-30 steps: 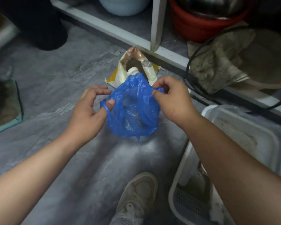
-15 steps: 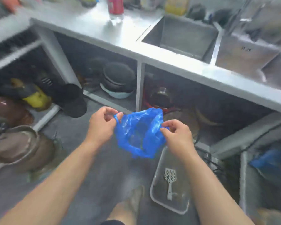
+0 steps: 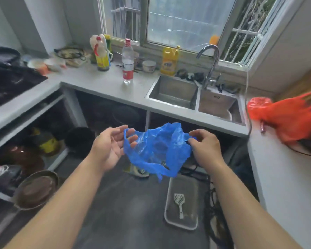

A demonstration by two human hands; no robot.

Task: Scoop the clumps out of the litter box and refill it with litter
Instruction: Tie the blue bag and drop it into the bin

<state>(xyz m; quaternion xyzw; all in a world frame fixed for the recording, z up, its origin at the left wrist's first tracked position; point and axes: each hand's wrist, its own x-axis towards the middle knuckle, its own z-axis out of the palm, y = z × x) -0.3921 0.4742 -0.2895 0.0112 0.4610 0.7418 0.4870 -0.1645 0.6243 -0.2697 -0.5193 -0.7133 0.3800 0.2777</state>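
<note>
I hold a crumpled blue plastic bag [image 3: 158,150] at chest height between both hands. My left hand [image 3: 111,146] has its palm up and fingers spread, with one bag handle looped over the fingertips. My right hand [image 3: 205,146] pinches the other handle. Something small and dark shows through near the bag's bottom. On the floor below stands the white litter box [image 3: 167,203], holding a white slotted scoop [image 3: 179,202]. Part of a yellow and white litter sack [image 3: 136,171] shows under the blue bag.
A grey counter [image 3: 115,87] carries a double sink [image 3: 174,92], a tap, bottles and bowls. An orange plastic bag [image 3: 287,119] lies on the right counter. Open shelves with pans [image 3: 36,189] line the left. Black cables [image 3: 214,203] run beside the litter box.
The view has risen from the floor to the counter and window. Both hands have carried the blue bag up, and my left hand's grip has loosened to spread fingers.
</note>
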